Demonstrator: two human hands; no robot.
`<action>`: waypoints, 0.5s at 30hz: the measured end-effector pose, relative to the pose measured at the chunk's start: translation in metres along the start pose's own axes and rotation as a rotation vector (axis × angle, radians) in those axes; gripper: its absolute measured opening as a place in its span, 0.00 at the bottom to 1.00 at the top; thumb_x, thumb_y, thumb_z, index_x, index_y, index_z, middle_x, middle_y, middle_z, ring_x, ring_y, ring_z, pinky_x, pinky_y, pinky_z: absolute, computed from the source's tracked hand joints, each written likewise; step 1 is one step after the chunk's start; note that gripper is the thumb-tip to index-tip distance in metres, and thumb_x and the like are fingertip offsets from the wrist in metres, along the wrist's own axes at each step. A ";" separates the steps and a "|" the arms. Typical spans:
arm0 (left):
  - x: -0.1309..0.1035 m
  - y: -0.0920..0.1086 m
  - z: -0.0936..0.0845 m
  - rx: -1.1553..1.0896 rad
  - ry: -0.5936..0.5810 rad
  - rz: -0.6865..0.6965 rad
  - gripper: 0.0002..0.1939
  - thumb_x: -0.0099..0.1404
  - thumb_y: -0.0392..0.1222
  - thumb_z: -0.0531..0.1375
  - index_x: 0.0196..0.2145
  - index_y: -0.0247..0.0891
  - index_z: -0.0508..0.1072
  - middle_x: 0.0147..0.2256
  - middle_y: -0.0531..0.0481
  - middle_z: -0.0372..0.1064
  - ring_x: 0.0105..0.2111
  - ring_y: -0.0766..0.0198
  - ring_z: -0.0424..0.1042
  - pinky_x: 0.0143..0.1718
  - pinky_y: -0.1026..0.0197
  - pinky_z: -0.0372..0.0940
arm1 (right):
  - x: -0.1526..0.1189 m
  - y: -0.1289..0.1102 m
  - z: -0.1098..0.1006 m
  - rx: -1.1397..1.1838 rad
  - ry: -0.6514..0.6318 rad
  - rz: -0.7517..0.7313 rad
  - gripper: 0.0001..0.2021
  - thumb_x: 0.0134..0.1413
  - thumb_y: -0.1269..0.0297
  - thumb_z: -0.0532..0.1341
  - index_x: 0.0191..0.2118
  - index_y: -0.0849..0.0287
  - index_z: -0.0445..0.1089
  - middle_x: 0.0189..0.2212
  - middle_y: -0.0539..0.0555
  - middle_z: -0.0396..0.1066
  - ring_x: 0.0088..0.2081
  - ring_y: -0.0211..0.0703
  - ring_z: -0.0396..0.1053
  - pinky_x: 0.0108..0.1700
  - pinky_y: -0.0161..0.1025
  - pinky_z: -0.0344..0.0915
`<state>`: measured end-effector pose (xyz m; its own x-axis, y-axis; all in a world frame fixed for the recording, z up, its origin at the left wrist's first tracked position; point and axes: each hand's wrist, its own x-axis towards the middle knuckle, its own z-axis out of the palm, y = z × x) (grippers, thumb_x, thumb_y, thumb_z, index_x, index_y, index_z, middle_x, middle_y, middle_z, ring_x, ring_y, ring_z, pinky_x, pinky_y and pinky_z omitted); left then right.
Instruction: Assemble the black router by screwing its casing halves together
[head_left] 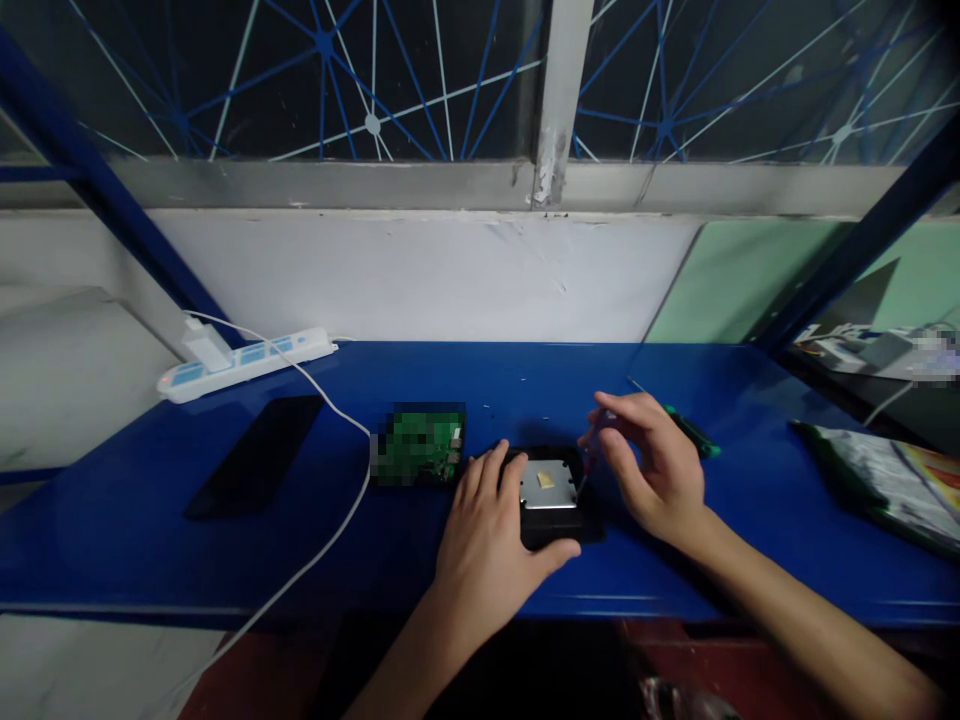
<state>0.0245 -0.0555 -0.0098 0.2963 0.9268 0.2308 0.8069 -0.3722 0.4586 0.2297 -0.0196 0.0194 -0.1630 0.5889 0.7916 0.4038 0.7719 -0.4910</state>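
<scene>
A black case (555,528) with a silver metal plate (559,497) inside lies on the blue table. A small yellowish square (545,481) sits on the plate. My left hand (495,530) rests over the case's left side, fingers spread and thumb along its near edge. At the right side, my right hand (652,465) grips a small screwdriver (594,450) with a clear purplish handle, its thin shaft pointing down at the plate's right edge. To the left of the case sits a green circuit board (420,445) in a black tray.
A white power strip (247,365) with a plug and white cable (330,545) is at the left, near a black flat panel (259,455). A green-handled tool (694,432) lies behind my right hand. A shiny packet (885,480) is at the far right.
</scene>
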 end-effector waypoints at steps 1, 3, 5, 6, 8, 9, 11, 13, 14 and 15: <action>0.000 0.000 0.000 0.001 0.002 0.000 0.45 0.53 0.55 0.72 0.62 0.34 0.62 0.66 0.33 0.56 0.65 0.37 0.55 0.64 0.34 0.55 | -0.001 0.001 0.000 0.002 0.012 -0.001 0.25 0.61 0.76 0.60 0.61 0.49 0.65 0.39 0.54 0.68 0.35 0.42 0.72 0.34 0.42 0.73; -0.001 0.000 0.000 0.001 -0.001 -0.002 0.45 0.54 0.55 0.72 0.62 0.34 0.62 0.66 0.33 0.55 0.65 0.37 0.55 0.64 0.35 0.55 | -0.002 0.004 0.001 -0.005 0.022 -0.006 0.24 0.59 0.76 0.63 0.59 0.49 0.67 0.37 0.53 0.65 0.34 0.43 0.71 0.33 0.42 0.72; -0.001 0.000 0.000 -0.001 -0.013 -0.008 0.45 0.54 0.56 0.72 0.62 0.34 0.62 0.66 0.33 0.55 0.66 0.37 0.54 0.64 0.35 0.56 | -0.003 0.005 0.000 -0.007 0.012 -0.011 0.23 0.59 0.75 0.63 0.58 0.50 0.68 0.38 0.53 0.65 0.35 0.43 0.71 0.33 0.43 0.72; -0.001 0.000 -0.001 -0.002 -0.013 -0.014 0.45 0.54 0.56 0.72 0.62 0.34 0.62 0.67 0.32 0.54 0.66 0.37 0.54 0.63 0.35 0.56 | -0.003 0.004 0.000 -0.001 0.001 -0.012 0.22 0.61 0.74 0.62 0.58 0.50 0.67 0.40 0.54 0.65 0.35 0.43 0.72 0.34 0.44 0.72; 0.000 0.001 -0.002 -0.006 0.002 -0.026 0.45 0.54 0.56 0.72 0.62 0.34 0.61 0.68 0.31 0.51 0.67 0.37 0.52 0.63 0.35 0.57 | -0.002 0.003 -0.001 0.012 -0.018 -0.013 0.20 0.65 0.72 0.56 0.60 0.51 0.66 0.45 0.57 0.67 0.37 0.44 0.75 0.38 0.46 0.73; 0.001 0.001 -0.002 -0.008 0.015 -0.028 0.44 0.54 0.56 0.72 0.62 0.35 0.61 0.68 0.31 0.51 0.67 0.37 0.52 0.62 0.35 0.57 | -0.001 0.002 -0.002 0.014 -0.025 -0.009 0.21 0.66 0.72 0.54 0.61 0.51 0.65 0.48 0.58 0.68 0.38 0.44 0.76 0.40 0.47 0.74; 0.002 0.000 -0.001 -0.010 0.032 -0.023 0.43 0.55 0.56 0.72 0.62 0.37 0.61 0.67 0.32 0.53 0.67 0.37 0.52 0.62 0.34 0.57 | 0.000 0.000 -0.002 0.010 -0.031 0.011 0.23 0.68 0.73 0.50 0.64 0.51 0.62 0.52 0.59 0.70 0.40 0.44 0.77 0.42 0.48 0.74; 0.002 0.000 0.000 -0.008 0.029 -0.015 0.44 0.55 0.56 0.72 0.62 0.36 0.60 0.66 0.32 0.56 0.67 0.37 0.53 0.63 0.35 0.56 | 0.000 0.000 -0.001 0.007 -0.030 0.041 0.25 0.67 0.74 0.51 0.66 0.50 0.60 0.52 0.58 0.71 0.40 0.43 0.77 0.41 0.46 0.74; 0.002 0.000 0.001 -0.006 0.025 -0.016 0.45 0.54 0.56 0.72 0.62 0.36 0.60 0.66 0.32 0.56 0.66 0.38 0.54 0.63 0.35 0.56 | -0.001 0.000 0.000 0.008 -0.023 0.050 0.26 0.67 0.74 0.53 0.66 0.49 0.59 0.50 0.58 0.71 0.39 0.43 0.77 0.40 0.45 0.75; 0.002 -0.001 0.001 -0.004 0.022 -0.020 0.45 0.54 0.56 0.73 0.62 0.35 0.60 0.65 0.32 0.56 0.66 0.38 0.54 0.63 0.36 0.56 | -0.001 0.002 0.001 0.007 -0.007 0.052 0.26 0.65 0.75 0.56 0.66 0.49 0.60 0.48 0.57 0.71 0.39 0.43 0.76 0.38 0.45 0.75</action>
<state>0.0252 -0.0531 -0.0102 0.2693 0.9326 0.2403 0.8106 -0.3542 0.4664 0.2299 -0.0189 0.0175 -0.1488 0.6298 0.7624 0.4056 0.7420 -0.5338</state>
